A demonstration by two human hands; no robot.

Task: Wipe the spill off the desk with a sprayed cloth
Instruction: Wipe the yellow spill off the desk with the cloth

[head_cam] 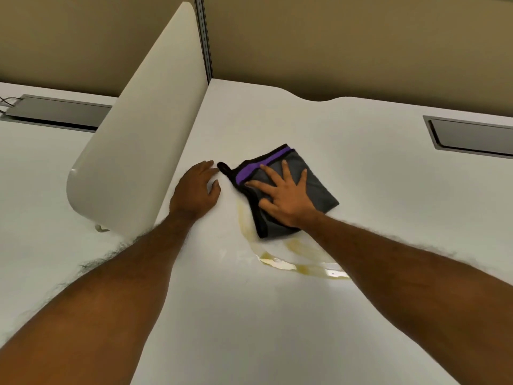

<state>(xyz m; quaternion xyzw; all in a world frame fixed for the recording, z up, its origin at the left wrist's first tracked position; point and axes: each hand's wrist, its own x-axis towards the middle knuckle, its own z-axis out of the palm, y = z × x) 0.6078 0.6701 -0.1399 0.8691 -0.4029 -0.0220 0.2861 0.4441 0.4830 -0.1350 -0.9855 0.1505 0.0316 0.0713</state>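
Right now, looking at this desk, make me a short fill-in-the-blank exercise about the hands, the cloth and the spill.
1. The right hand lies flat, fingers spread, on the grey and ____ cloth.
2. The left hand rests on the white ____, beside the upright divider panel.
3. The yellowish spill lies ____ to the person than the cloth.
4. The hanging loop at the cloth's corner points toward the ____ hand.

Missing words: purple; desk; nearer; left

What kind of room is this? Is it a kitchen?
Probably an office, not a kitchen. The white desk has a curved divider splitting it into work spots, a grey cable hatch set in its top, and tan partition walls behind.
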